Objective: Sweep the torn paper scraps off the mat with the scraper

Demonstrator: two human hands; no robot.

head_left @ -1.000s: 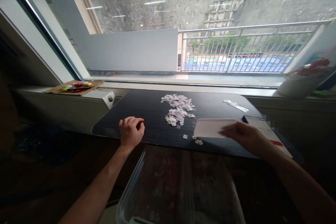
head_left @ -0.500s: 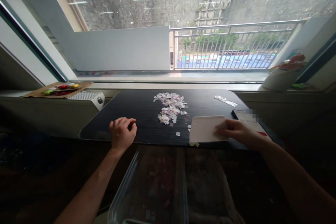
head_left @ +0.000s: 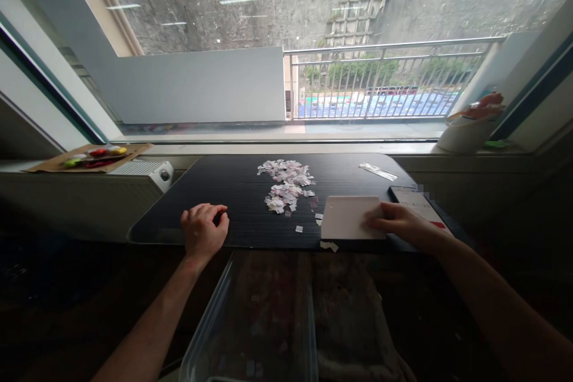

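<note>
My right hand [head_left: 394, 221] grips the right end of a white rectangular card [head_left: 347, 218] with rounded corners and a small hole near one corner. The card is by the front edge of the black table [head_left: 242, 185]. A heap of small paper scraps [head_left: 286, 179] lies in the middle of the table, in two joined clumps. A few loose scraps [head_left: 299, 229] lie left of the card, and pale ones [head_left: 329, 246] show just below it at the table edge. Resting on the table at left, my left hand [head_left: 206, 230] is empty, loosely curled, thumb apart from the fingers.
Below the front edge stands a clear plastic bin [head_left: 203, 322] with scraps inside. A phone-like device [head_left: 418, 206] lies beyond my right hand, a clear packet [head_left: 378, 172] farther back. A white bucket [head_left: 463, 134] stands on the sill; cardboard with colourful items [head_left: 96, 155] lies left.
The view has shifted slightly. The card sits a little higher against the table edge, showing more of the pale scraps below it. My left hand stays resting in place.
</note>
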